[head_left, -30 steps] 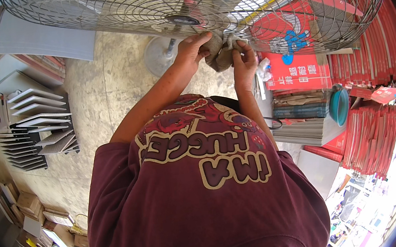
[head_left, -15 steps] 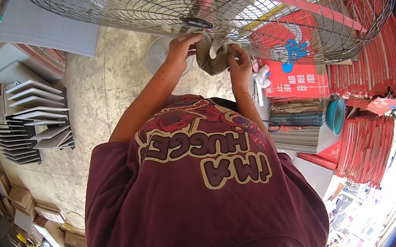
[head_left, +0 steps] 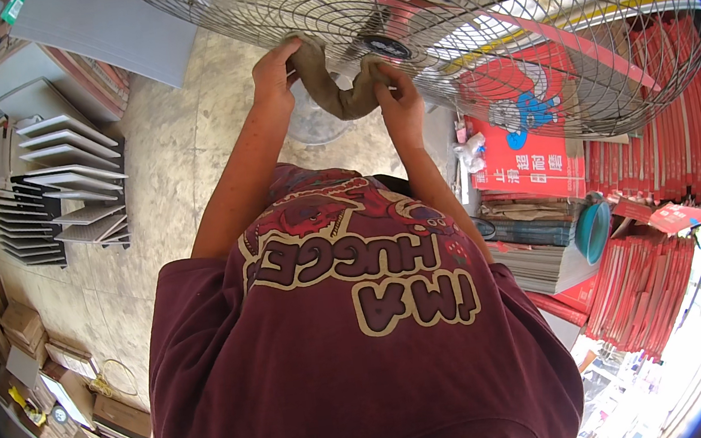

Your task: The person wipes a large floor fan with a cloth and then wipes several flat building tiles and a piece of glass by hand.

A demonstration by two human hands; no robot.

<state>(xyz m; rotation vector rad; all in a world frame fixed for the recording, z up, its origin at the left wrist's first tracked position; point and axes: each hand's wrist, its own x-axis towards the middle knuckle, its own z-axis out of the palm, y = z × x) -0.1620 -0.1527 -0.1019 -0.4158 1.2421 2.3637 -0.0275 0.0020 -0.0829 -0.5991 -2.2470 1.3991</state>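
A large fan with a wire cage and red blades fills the upper part of the head view. An olive-brown cloth hangs in a sagging curve between my hands, in front of the cage. My left hand pinches its upper left end near the cage's lower edge. The other end is held by my right hand, just below the fan's dark hub. Whether the cloth touches the wires, I cannot tell.
On the right stand stacks of red flat boxes, a red printed carton and a teal bowl-like item. A rack of light panels is at the left. A round pale object sits below the cloth.
Both hands have shifted left with the cloth. The cloth is now spread into a wider sag between them. The fan and surroundings appear slightly shifted in the view.
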